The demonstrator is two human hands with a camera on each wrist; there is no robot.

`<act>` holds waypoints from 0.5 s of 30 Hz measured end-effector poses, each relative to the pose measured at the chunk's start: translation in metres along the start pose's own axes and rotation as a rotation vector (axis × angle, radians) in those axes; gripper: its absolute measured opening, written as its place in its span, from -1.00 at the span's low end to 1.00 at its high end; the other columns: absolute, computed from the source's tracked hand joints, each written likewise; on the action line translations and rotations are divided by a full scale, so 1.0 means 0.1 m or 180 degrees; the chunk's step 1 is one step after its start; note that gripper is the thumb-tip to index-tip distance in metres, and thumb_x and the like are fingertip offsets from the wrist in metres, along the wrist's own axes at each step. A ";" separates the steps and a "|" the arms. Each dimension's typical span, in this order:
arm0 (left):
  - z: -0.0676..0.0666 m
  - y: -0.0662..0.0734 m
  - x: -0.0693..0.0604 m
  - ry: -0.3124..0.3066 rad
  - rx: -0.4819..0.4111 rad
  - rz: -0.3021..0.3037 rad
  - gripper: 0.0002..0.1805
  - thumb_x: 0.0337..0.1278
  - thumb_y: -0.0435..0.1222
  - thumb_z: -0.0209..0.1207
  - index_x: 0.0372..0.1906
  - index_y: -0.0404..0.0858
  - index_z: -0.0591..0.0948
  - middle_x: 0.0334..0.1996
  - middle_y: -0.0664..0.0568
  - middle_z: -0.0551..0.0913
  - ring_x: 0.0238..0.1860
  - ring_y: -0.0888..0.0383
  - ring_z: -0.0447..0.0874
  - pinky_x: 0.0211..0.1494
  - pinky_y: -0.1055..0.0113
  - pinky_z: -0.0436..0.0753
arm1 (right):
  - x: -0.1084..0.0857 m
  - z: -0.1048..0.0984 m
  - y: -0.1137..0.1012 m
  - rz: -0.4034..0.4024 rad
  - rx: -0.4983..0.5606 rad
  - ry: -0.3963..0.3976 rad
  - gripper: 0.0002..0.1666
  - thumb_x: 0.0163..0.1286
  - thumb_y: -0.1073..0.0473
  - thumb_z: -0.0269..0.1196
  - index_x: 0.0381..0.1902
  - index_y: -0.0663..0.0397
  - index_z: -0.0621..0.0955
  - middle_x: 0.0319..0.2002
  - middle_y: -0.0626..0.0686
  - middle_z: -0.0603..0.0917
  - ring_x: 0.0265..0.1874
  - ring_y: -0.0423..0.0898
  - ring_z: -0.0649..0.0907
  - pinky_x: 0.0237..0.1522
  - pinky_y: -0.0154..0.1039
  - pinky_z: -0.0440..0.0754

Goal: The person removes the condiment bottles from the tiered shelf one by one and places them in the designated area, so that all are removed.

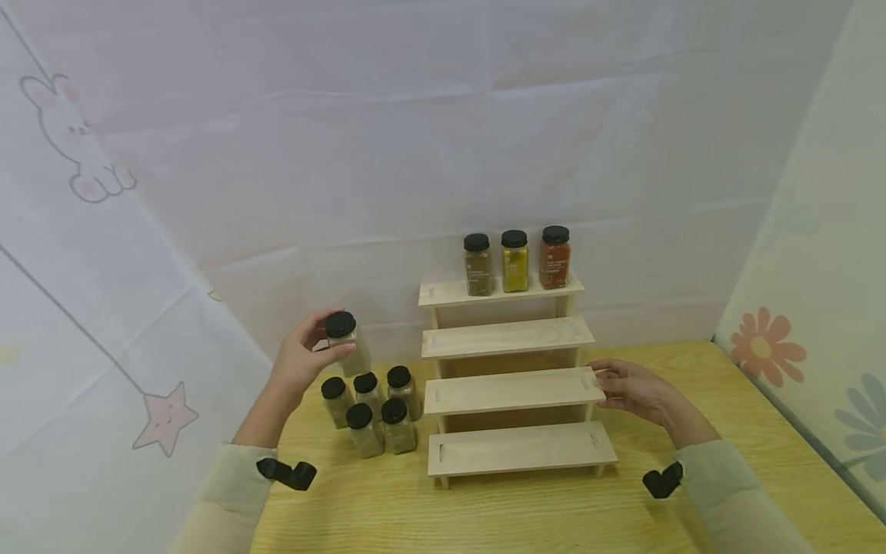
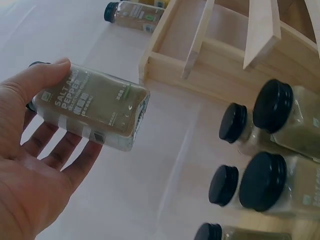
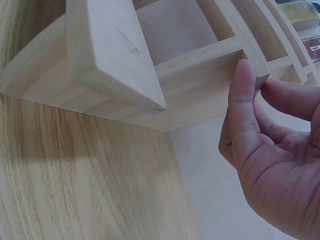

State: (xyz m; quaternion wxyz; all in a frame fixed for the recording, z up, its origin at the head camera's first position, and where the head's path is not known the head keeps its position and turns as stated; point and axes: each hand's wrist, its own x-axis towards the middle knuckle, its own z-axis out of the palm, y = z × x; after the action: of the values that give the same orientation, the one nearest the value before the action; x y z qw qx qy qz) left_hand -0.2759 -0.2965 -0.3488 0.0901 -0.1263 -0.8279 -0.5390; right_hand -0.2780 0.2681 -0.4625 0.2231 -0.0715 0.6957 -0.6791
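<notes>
HEAD: left hand holds a salt-and-pepper jar over the desk's back-left corner; right hand at the rack's right end | LEFT WRIST: fingers grip jar | RIGHT WRIST: fingers pinch shelf corner

A wood-grain table forms the horizontal surface; its grain shows clearly in the right wrist view. A pale back sheet with horizontal creases hangs behind the table. A left sheet adjoins it at an angle and carries a printed rabbit near the top. Below the rabbit, a pink star with a smiling face is printed at the lower end of a slanted grey line. A right sheet bears a coral flower with a yellowish centre and, lower right, a blue-grey flower, cut by the frame edge.
</notes>
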 end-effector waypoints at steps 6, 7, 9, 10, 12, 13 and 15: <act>-0.13 -0.17 -0.14 -0.0054 -0.0225 -0.0001 -0.28 0.17 -0.31 0.43 0.43 -0.07 0.43 0.20 0.17 0.53 0.15 0.28 0.56 0.13 0.46 0.56 | -0.01 0.01 -0.01 -0.0028 0.0052 -0.0080 -0.19 0.59 0.22 0.11 0.54 0.43 -0.03 0.01 0.03 0.56 -0.08 -0.13 0.68 0.10 -0.08 0.67; -0.15 -0.19 -0.17 -0.0073 -0.0266 0.0002 -0.28 0.17 -0.33 0.42 0.43 -0.07 0.43 0.20 0.17 0.53 0.15 0.28 0.56 0.12 0.48 0.57 | -0.01 0.02 -0.01 -0.0031 0.0056 -0.0084 -0.18 0.59 0.22 0.12 0.55 0.43 -0.03 0.01 0.03 0.56 -0.08 -0.13 0.68 0.10 -0.08 0.67; -0.18 -0.24 -0.21 -0.0102 -0.0323 -0.0002 -0.28 0.17 -0.36 0.41 0.43 -0.09 0.42 0.20 0.18 0.52 0.15 0.29 0.56 0.10 0.50 0.57 | -0.02 0.02 -0.02 -0.0037 0.0056 -0.0087 -0.18 0.59 0.22 0.11 0.55 0.42 -0.03 0.01 0.03 0.55 -0.08 -0.13 0.67 0.11 -0.08 0.66; -0.19 -0.26 -0.23 -0.0113 -0.0344 -0.0015 -0.28 0.18 -0.37 0.41 0.43 -0.10 0.42 0.20 0.19 0.52 0.15 0.30 0.56 0.09 0.50 0.58 | -0.02 0.02 -0.02 -0.0035 0.0059 -0.0081 -0.19 0.59 0.22 0.11 0.55 0.42 -0.02 0.01 0.03 0.54 -0.08 -0.13 0.67 0.10 -0.08 0.66; -0.21 -0.30 -0.28 -0.0123 -0.0379 -0.0053 -0.28 0.18 -0.38 0.41 0.44 -0.12 0.42 0.20 0.20 0.52 0.14 0.31 0.56 0.08 0.50 0.59 | -0.02 0.01 -0.02 -0.0034 0.0060 -0.0071 -0.20 0.59 0.23 0.11 0.55 0.42 -0.02 0.01 0.03 0.54 -0.08 -0.13 0.67 0.10 -0.08 0.66; -0.22 -0.32 -0.30 -0.0131 -0.0381 -0.0072 -0.27 0.18 -0.38 0.40 0.44 -0.14 0.41 0.20 0.21 0.53 0.14 0.31 0.57 0.07 0.49 0.59 | -0.02 0.01 -0.02 -0.0034 0.0056 -0.0071 -0.20 0.59 0.23 0.11 0.55 0.42 -0.02 0.01 0.03 0.54 -0.08 -0.13 0.67 0.11 -0.07 0.66; -0.23 -0.35 -0.35 -0.0144 -0.0333 -0.0104 -0.26 0.18 -0.36 0.41 0.45 -0.14 0.39 0.19 0.21 0.52 0.14 0.33 0.56 0.06 0.48 0.60 | -0.01 0.01 -0.02 -0.0028 0.0052 -0.0069 -0.20 0.59 0.23 0.11 0.55 0.42 -0.02 0.01 0.03 0.54 -0.08 -0.13 0.67 0.11 -0.07 0.66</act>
State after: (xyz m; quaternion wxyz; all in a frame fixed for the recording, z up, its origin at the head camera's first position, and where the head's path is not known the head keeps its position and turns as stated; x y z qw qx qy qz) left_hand -0.2532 -0.3348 -0.3804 0.0559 -0.1295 -0.8023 -0.5800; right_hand -0.2767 0.2676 -0.4604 0.2281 -0.0801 0.6873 -0.6849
